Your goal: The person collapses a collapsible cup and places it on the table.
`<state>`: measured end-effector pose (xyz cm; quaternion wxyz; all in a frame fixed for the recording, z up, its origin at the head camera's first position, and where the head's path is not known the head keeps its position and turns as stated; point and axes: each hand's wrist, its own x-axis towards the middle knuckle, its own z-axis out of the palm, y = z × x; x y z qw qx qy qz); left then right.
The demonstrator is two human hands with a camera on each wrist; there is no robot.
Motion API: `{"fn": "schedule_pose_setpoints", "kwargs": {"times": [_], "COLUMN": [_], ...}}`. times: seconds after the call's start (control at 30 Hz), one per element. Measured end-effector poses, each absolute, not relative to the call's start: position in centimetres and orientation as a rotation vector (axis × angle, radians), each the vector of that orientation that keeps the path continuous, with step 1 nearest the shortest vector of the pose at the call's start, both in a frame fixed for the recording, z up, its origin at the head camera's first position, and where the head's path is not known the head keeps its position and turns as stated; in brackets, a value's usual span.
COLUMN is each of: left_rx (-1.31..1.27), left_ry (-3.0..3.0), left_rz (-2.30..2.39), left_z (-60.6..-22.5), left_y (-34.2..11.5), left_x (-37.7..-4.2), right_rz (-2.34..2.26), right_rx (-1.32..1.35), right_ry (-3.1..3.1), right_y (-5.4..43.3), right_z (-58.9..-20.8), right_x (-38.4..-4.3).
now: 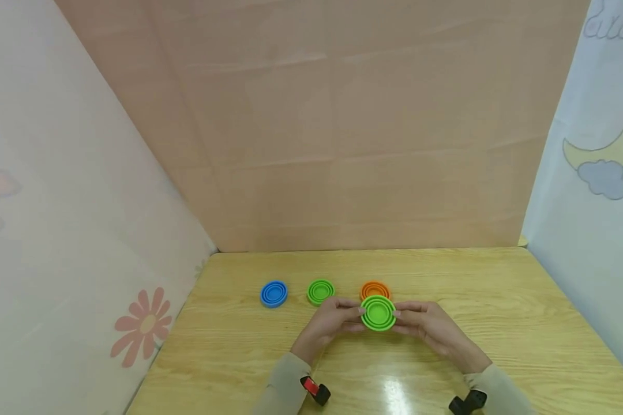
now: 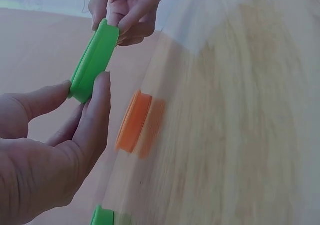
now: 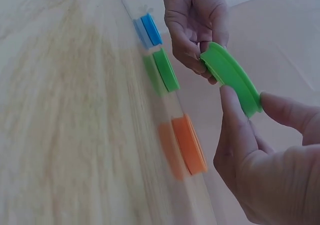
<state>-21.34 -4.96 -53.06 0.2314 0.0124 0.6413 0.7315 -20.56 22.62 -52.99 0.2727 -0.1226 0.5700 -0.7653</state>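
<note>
Both hands hold a bright green collapsible cup (image 1: 378, 313), folded flat into concentric rings, raised above the table. My left hand (image 1: 334, 318) pinches its left edge between thumb and fingers. On the opposite edge, my right hand (image 1: 430, 324) has the same kind of pinch. In the left wrist view the green cup (image 2: 95, 62) appears side-on, as a thin disc with a rim. An orange folded cup (image 1: 375, 289) lies on the table just behind it, partly covered by it in the head view.
Left of the orange cup, a second green folded cup (image 1: 321, 292) and a blue one (image 1: 273, 294) lie in a row on the wooden table (image 1: 228, 357). A brown paper-like panel (image 1: 342, 127) stands along the back edge, with pale decorated walls on both sides.
</note>
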Motion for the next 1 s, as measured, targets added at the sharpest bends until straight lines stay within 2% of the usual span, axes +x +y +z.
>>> {"fn": "schedule_pose_setpoints", "kwargs": {"times": [0.57, 1.0], "left_rx": [0.128, -0.076], "left_ry": [1.832, 2.058], "left_rz": [1.982, 1.885], "left_z": [-51.9, -51.3], "left_y": [1.6, 7.6], "left_x": [-25.0, -27.0], "right_rz": [-2.083, -2.025], "right_rx": [-0.351, -0.251], "right_ry": [1.567, 1.670], "right_y": [29.1, 33.2], "right_z": [-52.7, -54.0], "right_x": [-23.3, -26.4]}}
